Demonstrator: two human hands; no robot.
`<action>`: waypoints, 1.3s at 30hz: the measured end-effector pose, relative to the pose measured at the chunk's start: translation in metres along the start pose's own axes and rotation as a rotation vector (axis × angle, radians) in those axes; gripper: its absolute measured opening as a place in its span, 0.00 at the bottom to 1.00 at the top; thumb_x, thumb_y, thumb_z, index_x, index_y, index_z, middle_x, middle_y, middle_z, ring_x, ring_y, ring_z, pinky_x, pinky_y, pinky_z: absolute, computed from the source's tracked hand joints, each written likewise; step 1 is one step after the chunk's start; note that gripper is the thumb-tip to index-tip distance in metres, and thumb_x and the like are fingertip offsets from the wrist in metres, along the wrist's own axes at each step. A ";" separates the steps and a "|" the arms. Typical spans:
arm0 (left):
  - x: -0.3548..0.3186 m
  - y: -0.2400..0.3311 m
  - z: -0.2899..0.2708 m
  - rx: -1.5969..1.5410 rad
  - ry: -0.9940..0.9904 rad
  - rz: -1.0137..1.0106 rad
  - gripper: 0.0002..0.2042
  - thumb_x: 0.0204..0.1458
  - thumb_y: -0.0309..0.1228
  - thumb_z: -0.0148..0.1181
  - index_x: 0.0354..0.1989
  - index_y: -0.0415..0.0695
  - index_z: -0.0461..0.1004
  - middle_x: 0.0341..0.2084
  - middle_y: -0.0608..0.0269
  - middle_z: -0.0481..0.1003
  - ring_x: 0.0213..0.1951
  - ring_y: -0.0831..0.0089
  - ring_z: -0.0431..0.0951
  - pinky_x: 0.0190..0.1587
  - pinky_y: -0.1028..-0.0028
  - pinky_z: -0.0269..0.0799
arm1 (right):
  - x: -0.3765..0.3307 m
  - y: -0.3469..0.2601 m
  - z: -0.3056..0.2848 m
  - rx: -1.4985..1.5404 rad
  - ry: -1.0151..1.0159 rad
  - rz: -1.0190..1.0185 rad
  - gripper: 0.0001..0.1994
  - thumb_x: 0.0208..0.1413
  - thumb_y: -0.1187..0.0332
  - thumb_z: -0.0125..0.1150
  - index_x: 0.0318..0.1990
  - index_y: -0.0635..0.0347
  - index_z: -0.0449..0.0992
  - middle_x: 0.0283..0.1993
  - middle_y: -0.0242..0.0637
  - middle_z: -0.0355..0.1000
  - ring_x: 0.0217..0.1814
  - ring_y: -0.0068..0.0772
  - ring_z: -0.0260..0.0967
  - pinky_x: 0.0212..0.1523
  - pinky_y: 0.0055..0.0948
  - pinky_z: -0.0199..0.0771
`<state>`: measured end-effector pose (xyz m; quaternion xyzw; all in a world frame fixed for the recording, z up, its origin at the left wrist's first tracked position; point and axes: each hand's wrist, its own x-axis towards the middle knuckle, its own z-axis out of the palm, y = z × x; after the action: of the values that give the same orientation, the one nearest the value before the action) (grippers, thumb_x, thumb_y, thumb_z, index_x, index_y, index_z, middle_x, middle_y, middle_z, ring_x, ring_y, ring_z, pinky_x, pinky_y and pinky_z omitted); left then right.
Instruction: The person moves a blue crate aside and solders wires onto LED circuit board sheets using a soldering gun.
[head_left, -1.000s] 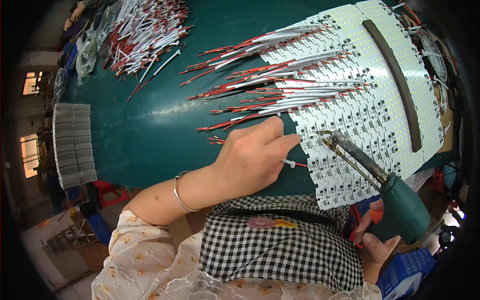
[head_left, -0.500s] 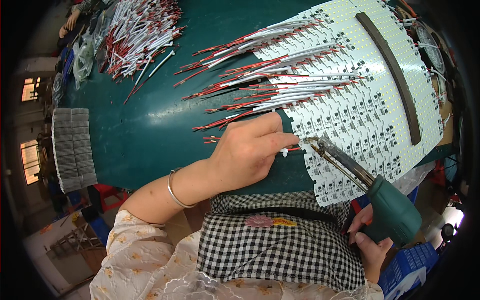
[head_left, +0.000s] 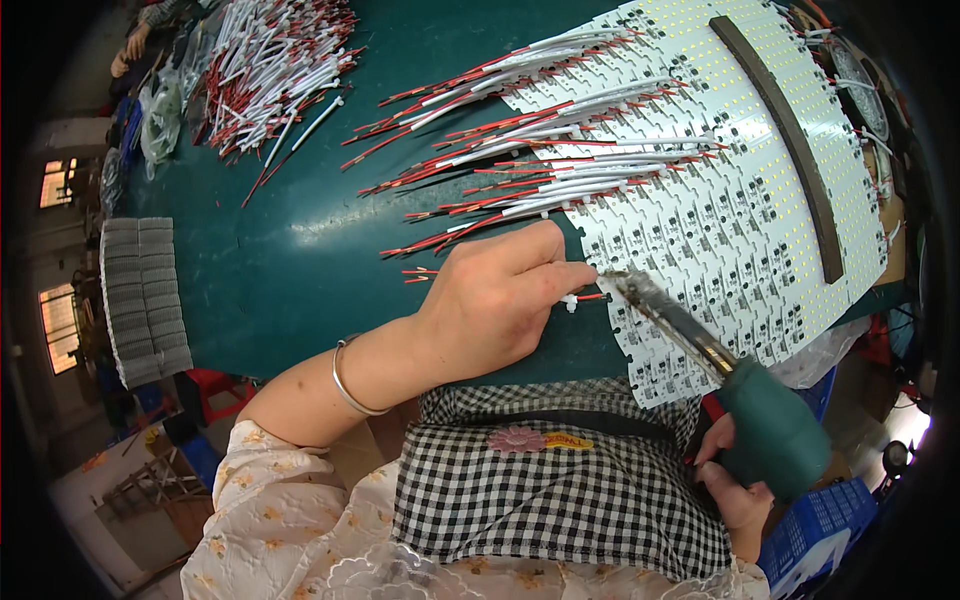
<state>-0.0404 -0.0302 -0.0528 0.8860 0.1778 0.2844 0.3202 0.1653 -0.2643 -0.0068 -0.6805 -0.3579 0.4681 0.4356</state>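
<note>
Your left hand [head_left: 495, 295] has its fingers pinched narrow on a thin red-and-white wire [head_left: 592, 297], which sits at the notched edge of the flat white sheet of circuit boards [head_left: 690, 250]. Just beside your fingertips is the slim metal tip of the soldering iron [head_left: 755, 395]; your right hand [head_left: 738, 497], partly hidden, wraps its fingers around its rounded green handle. Farther out, slender plastic-coated wires [head_left: 605, 187] fan in bunches across the sheet, left of a long dark bar [head_left: 785, 140]. The smooth green table [head_left: 320, 310] also carries a tangled wire heap [head_left: 270, 75] and a ribbed grey block [head_left: 147, 300].
</note>
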 end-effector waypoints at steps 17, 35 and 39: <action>0.014 0.021 -0.018 0.032 -0.119 -0.051 0.16 0.34 0.14 0.60 0.37 0.39 0.76 0.24 0.60 0.70 0.23 0.68 0.71 0.25 0.75 0.69 | 0.009 -0.011 -0.017 0.450 0.215 -0.087 0.31 0.35 0.71 0.64 0.49 0.77 0.59 0.23 0.48 0.68 0.14 0.28 0.62 0.14 0.20 0.65; 0.016 0.009 -0.003 0.225 -0.013 -0.020 0.16 0.34 0.13 0.58 0.34 0.44 0.77 0.17 0.64 0.66 0.18 0.71 0.69 0.18 0.75 0.65 | 0.012 -0.010 -0.012 0.440 0.156 -0.066 0.31 0.38 0.68 0.64 0.48 0.79 0.57 0.25 0.45 0.67 0.12 0.24 0.61 0.12 0.17 0.63; 0.016 0.007 -0.001 0.187 -0.010 -0.046 0.16 0.34 0.13 0.59 0.34 0.44 0.77 0.17 0.63 0.67 0.18 0.71 0.69 0.19 0.75 0.64 | 0.013 -0.010 -0.009 0.440 0.141 -0.046 0.31 0.38 0.69 0.64 0.48 0.78 0.58 0.25 0.45 0.67 0.13 0.24 0.62 0.12 0.17 0.63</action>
<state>-0.0277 -0.0273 -0.0414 0.9090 0.2225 0.2548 0.2436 0.1768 -0.2513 0.0002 -0.5918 -0.2311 0.4762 0.6080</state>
